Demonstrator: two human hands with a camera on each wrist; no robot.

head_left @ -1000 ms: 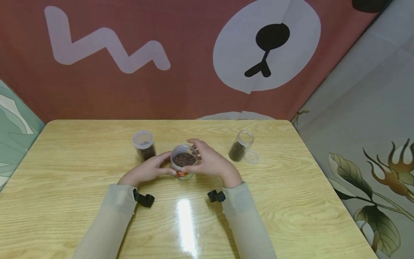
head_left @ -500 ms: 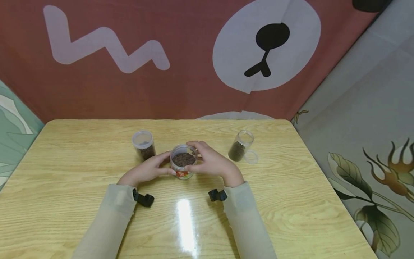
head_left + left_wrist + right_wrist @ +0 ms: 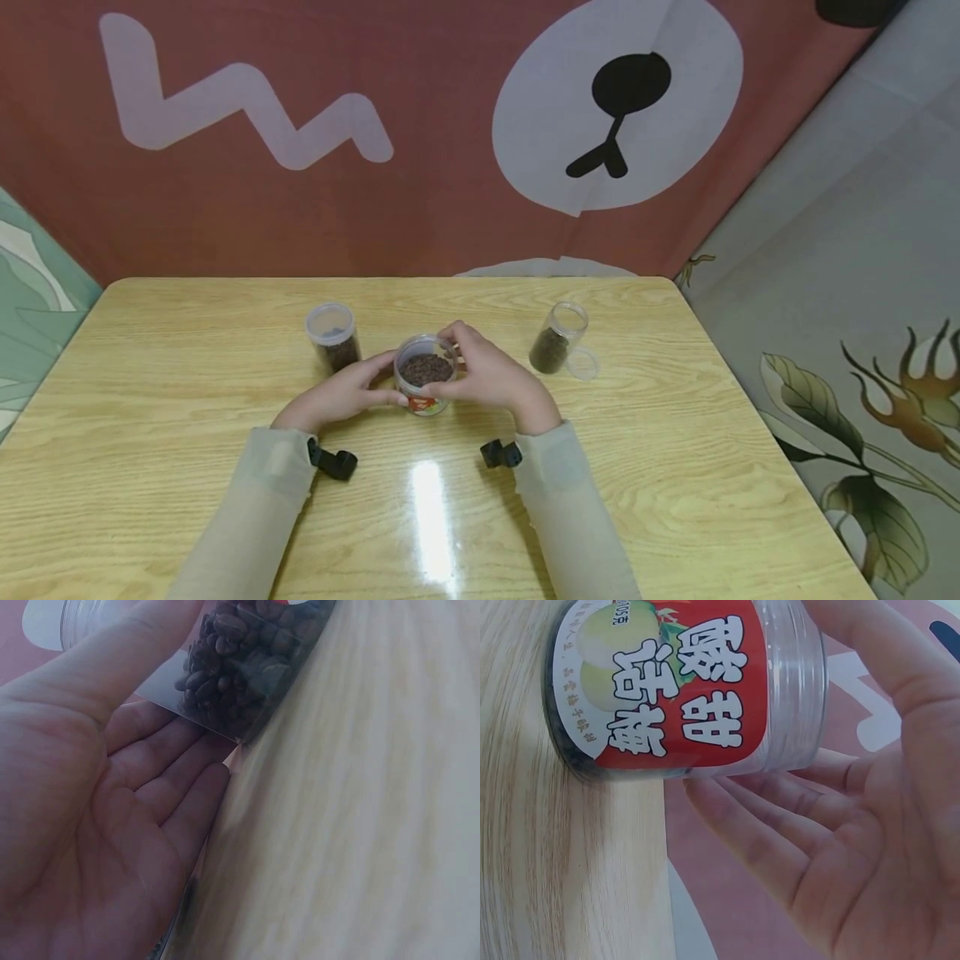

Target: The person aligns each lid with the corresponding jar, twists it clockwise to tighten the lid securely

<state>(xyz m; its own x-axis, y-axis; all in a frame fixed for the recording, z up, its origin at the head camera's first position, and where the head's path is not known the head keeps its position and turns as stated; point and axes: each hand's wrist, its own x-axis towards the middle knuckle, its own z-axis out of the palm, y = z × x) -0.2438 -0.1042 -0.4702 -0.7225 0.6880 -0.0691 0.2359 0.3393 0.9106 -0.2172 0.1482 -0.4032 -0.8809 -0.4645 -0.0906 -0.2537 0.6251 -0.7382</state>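
Note:
A clear plastic jar [image 3: 426,373] with a red label stands upright on the table between both hands, dark brown coffee beans [image 3: 232,667] inside. My left hand [image 3: 347,392] holds its left side, thumb in front and fingers behind. On the other side, my right hand [image 3: 491,375] grips the jar near its threaded neck, the thumb in front and the fingers around the far side. The right wrist view shows the label's printed characters and fruit picture, with the thumb at the rim. In the left wrist view, the jar's upper part is partly hidden by the thumb.
A lidded clear canister [image 3: 334,337] with dark contents stands behind the left hand. To the right is a clear jar [image 3: 558,337] partly filled with dark green-brown bits, a small transparent lid [image 3: 582,363] beside it. The wooden table [image 3: 675,467] meets a printed cloth at its back edge.
My right hand shifts slightly right along the jar's rim, then back left, its thumb sliding across the front. The left hand and the jar stay in about the same place.

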